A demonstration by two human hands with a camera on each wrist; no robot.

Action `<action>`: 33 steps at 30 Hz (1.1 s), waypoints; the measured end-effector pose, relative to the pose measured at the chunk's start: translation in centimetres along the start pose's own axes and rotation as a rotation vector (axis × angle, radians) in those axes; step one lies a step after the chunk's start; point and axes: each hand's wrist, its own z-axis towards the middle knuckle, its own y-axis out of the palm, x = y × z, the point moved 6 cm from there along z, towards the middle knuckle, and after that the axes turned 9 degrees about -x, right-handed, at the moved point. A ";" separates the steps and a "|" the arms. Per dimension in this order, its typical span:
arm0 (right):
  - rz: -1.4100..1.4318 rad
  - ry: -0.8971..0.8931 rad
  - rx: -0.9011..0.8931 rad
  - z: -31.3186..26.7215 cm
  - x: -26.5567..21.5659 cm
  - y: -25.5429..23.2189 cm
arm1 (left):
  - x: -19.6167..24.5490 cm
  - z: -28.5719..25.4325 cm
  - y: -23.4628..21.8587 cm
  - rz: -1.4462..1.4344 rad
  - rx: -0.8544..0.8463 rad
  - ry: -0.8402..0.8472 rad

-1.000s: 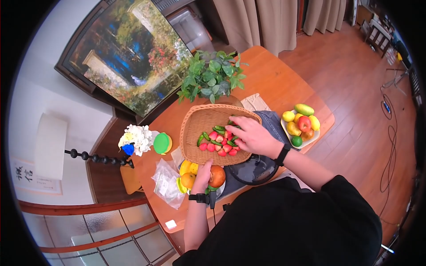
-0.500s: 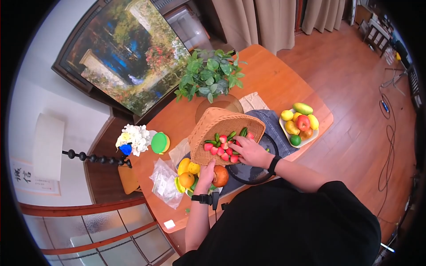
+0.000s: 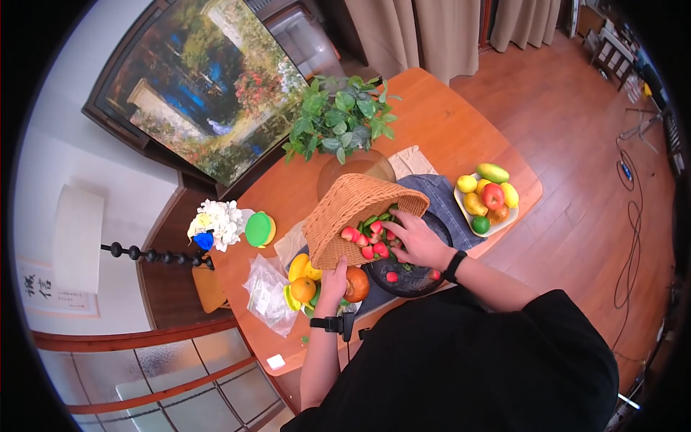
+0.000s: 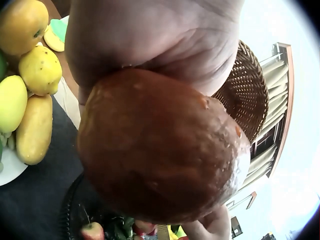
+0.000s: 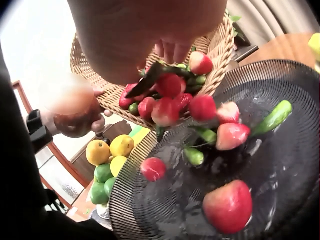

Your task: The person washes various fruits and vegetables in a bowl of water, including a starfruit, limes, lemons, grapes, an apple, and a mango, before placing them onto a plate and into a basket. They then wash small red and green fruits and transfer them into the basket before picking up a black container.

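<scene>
A wicker basket (image 3: 353,205) is tipped toward the person, its low edge over a dark ribbed glass plate (image 5: 270,185). My left hand (image 3: 332,284) grips the basket's near rim, and a big brown-orange round fruit (image 4: 160,150) sits close under that palm. Inside the basket, my right hand (image 3: 421,241) has its fingers extended against small red-and-pale fruits (image 5: 165,111) and green peppers. Some have landed on the plate, among them a red fruit (image 5: 227,206) and a green pepper (image 5: 274,117). The basket hides part of the right fingers in the right wrist view.
Left of the plate lie a mango, an orange (image 3: 303,289) and other fruit beside a crumpled plastic bag (image 3: 268,299). A white dish of fruit (image 3: 497,229) stands at the right. Behind are a leafy plant (image 3: 338,119), white flowers (image 3: 216,225) and a green-lidded tub (image 3: 260,229).
The basket has tilted from nearly level to steeply tipped over the plate. Red fruits and peppers have slid toward its low edge, and several have dropped out. The right hand has moved down with them.
</scene>
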 end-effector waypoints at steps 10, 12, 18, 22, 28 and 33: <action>0.203 0.104 -0.264 -0.4 1.5 2.9 | -0.1 0.6 0.4 -0.006 -0.020 0.040; 0.208 0.044 -0.238 -0.8 1.4 2.6 | 0.3 0.2 0.4 0.007 0.015 0.062; 0.218 0.015 -0.046 1.7 -0.3 -0.2 | 1.6 -0.6 0.8 0.038 0.026 0.080; 0.108 -0.028 -0.118 2.4 -0.6 1.4 | -0.3 0.3 0.8 0.105 0.059 0.127; 0.046 -0.005 -0.225 0.4 -0.6 2.6 | -1.4 0.4 0.5 0.167 0.061 0.160; -0.039 0.017 0.009 1.6 -0.9 1.6 | -1.0 0.0 0.7 0.230 0.101 0.193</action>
